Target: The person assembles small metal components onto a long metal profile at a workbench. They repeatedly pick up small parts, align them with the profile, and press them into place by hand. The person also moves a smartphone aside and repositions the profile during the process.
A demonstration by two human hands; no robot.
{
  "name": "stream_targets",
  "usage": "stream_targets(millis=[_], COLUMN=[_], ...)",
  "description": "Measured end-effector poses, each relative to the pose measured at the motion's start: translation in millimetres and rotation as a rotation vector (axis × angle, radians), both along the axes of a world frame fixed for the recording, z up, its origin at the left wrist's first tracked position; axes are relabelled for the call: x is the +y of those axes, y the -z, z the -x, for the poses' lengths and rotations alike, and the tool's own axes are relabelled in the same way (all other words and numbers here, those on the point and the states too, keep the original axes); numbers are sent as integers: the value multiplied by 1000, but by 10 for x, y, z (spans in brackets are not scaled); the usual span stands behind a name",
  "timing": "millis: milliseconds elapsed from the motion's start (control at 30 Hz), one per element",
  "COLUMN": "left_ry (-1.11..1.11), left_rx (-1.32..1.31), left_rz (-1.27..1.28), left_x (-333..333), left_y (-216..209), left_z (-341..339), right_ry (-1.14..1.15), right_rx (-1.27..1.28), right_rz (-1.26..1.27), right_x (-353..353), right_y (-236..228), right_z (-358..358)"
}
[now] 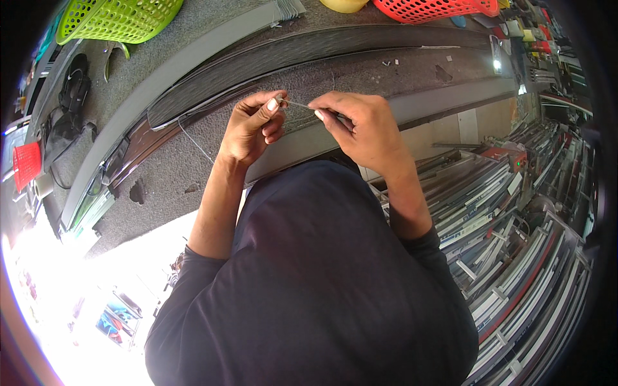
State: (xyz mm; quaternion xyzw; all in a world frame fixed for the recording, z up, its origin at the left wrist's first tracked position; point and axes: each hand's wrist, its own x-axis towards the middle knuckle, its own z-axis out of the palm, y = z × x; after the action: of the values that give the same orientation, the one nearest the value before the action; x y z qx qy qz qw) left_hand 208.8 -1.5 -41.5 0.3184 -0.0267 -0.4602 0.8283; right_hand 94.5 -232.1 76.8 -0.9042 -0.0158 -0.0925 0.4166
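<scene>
From my remote seat I see both hands raised over a grey carpeted counter (212, 164) just above the centre of the view. The left hand (252, 128) is curled nearly closed, thumb and forefinger pinching one end of a thin wire (297, 103). The right hand (360, 128), at about 3 o'clock from the left one and just beside it, is likewise closed in a pinch on the other end of the same strand. The wire runs short and taut between the two sets of fingertips, and a fine length of it trails down from the left hand toward 7 o'clock across the counter.

Beneath the hands lie long grey profile strips (193, 55), bending with the lens from 8 o'clock up to 2 o'clock. A lime green mesh basket (116, 19) sits at 11 o'clock, a red mesh basket (431, 8) at 1 o'clock, both well apart from the hands. Black cables (67, 128) lie at 9 o'clock near a small red basket (26, 164). Stacked metal rails (515, 257) fill the area from 3 to 5 o'clock. My wearer's dark long-sleeved top (315, 289) takes up the 6 o'clock foreground, and glare whitens the view at 8 o'clock.
</scene>
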Motion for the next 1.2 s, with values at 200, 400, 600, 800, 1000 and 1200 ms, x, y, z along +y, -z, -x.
stream_targets(millis=[200,400,600,800,1000,1200], left_ry=[73,-83,-111,-55,-129,-246], left_rx=[-15,-38,-144,-107,-197,-218], left_rz=[11,-71,-238,-202,-210,-142], left_x=[-49,-140,-137,-83,-11,152], left_y=[-77,-61,-121,-157,-176,-184], left_z=[98,225,262,311,229,-137], right_ry=[36,134,145,43,-19,201], right_rx=[37,130,172,217,401,130], right_rz=[-4,-17,-49,-204,-354,345], right_x=[177,292,331,216,-209,-911], right_y=[3,19,80,48,41,407], right_z=[-22,-47,-3,43,123,-58])
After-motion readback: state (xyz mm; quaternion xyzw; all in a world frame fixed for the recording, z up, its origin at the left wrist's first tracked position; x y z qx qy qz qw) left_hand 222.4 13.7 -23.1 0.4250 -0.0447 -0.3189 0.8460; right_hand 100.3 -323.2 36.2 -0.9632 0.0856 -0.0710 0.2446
